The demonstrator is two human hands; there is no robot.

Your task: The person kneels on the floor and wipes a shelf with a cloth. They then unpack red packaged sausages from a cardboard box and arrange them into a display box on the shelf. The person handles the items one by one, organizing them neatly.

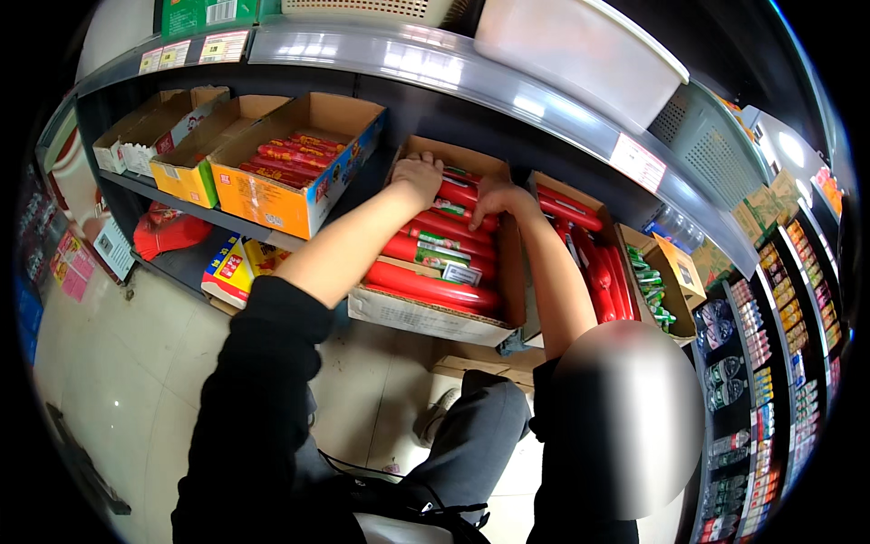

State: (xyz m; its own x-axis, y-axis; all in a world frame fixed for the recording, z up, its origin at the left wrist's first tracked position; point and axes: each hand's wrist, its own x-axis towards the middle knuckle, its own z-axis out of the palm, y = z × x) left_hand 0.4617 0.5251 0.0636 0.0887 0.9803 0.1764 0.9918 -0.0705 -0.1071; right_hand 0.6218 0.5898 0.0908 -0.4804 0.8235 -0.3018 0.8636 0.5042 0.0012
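Observation:
An open cardboard box (435,316) on the lower shelf holds several red-wrapped sausages with green and white labels. My left hand (417,178) lies over the far left part of this box, knuckles up, at the left end of a red sausage (458,193). Its thumb and fingertips are partly hidden, so its grip is unclear. At the right end of the same sausage, my right hand (501,201) curls down with thumb and fingers around it. Nearer me in the box, a thick red sausage (431,285) lies across the front.
Left stands an orange box (262,202) of thin red sausages, beside smaller cartons (183,178). To the right are another box of red sausages (598,272) and a carton of green packets (649,285). The upper shelf edge (421,58) overhangs the boxes. My knee (493,401) is below.

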